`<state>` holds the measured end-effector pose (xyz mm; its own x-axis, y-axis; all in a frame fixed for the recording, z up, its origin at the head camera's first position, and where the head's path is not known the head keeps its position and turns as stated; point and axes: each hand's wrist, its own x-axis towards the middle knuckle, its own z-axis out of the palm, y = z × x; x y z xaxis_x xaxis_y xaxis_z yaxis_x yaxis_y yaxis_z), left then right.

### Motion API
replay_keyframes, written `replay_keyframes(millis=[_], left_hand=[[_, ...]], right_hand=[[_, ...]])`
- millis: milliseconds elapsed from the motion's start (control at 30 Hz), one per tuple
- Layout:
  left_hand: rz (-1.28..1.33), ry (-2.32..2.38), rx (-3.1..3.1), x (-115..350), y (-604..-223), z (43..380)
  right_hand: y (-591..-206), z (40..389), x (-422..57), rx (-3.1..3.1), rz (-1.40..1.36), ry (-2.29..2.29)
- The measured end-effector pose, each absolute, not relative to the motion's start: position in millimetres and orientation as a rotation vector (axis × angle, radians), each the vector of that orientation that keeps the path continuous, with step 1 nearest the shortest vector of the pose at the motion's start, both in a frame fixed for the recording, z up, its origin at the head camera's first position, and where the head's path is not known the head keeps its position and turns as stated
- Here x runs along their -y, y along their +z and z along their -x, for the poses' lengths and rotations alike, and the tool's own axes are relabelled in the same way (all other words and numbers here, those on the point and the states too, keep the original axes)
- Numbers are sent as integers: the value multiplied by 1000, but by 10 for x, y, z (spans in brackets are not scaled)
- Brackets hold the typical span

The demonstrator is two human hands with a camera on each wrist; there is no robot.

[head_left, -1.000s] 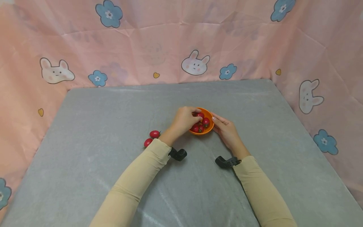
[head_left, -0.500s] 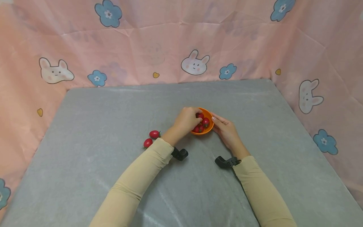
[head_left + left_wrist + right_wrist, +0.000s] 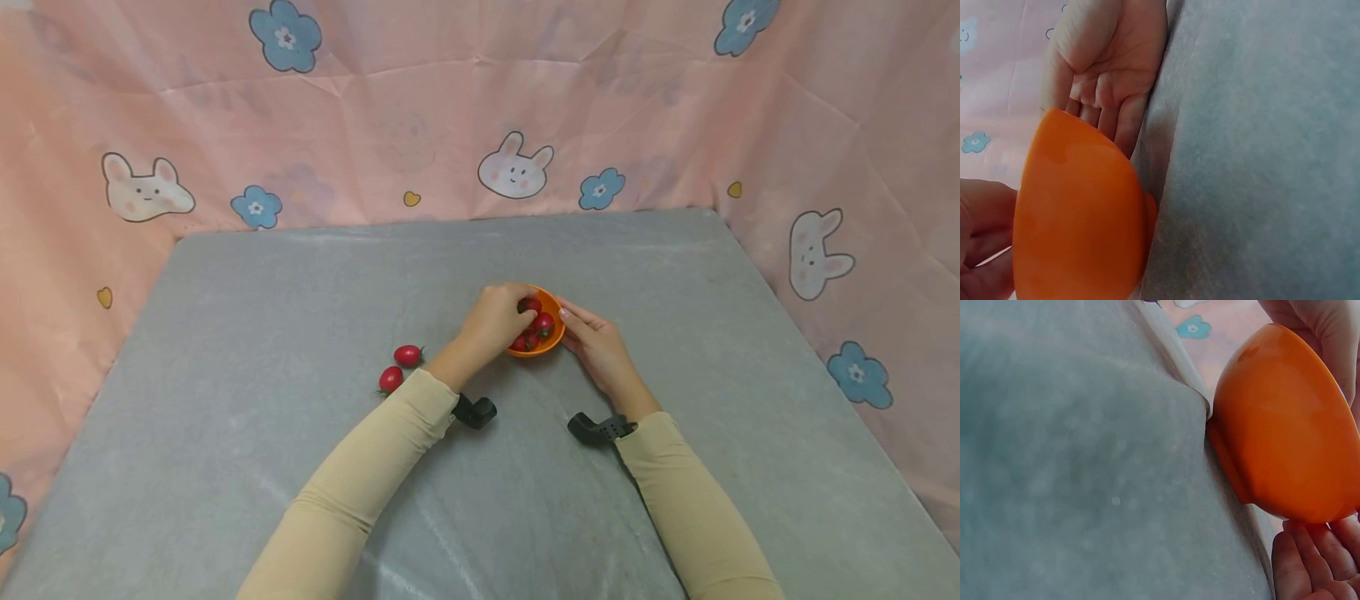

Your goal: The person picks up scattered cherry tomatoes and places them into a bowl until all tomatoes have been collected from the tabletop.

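Tomato (image 3: pixel 532 306) | left hand (image 3: pixel 495 317) pinches, inside bowl (image 3: pixel 1075 206) | right hand (image 3: pixel 602 348) holds bowl

A smooth, glossy orange bowl (image 3: pixel 1288 431), plastic by its look, shares a matt, faintly mottled gray tabletop (image 3: pixel 225 350) with smooth, shiny-skinned red tomatoes (image 3: pixel 408 356), framed by thin, creased pink cloth (image 3: pixel 420 100), beige sleeves (image 3: pixel 345 492) of matt fabric and matt black wrist mounts (image 3: pixel 477 412), seemingly plastic.

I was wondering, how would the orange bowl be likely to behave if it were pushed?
The orange bowl looks stiff, being smoothly curved without visible dents. A push near the top might tip it, since it flares above a narrower foot. The tomatoes inside look smooth and rounded, so they may roll.
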<state>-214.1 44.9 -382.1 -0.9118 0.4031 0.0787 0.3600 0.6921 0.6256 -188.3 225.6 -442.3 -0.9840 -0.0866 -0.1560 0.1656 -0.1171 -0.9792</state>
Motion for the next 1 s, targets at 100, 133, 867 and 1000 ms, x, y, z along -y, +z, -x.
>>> replay_keyframes(millis=[100,133,867,1000], left_hand=[[-672,1084,-2855,-415,-3821,2107],[-681,1105,-2862,-400,-3821,2094],[-350,1464,-2593,308,-3826,1891],[-336,1465,-2611,425,-3838,1884]], right_hand=[[-4420,1880,-2254,-1972,-102,-2221],[-4417,1878,-2252,-1971,-106,-2222],[-4414,1895,-2239,-1954,-130,-2227],[-4416,1896,-2241,-1955,-127,-2227]])
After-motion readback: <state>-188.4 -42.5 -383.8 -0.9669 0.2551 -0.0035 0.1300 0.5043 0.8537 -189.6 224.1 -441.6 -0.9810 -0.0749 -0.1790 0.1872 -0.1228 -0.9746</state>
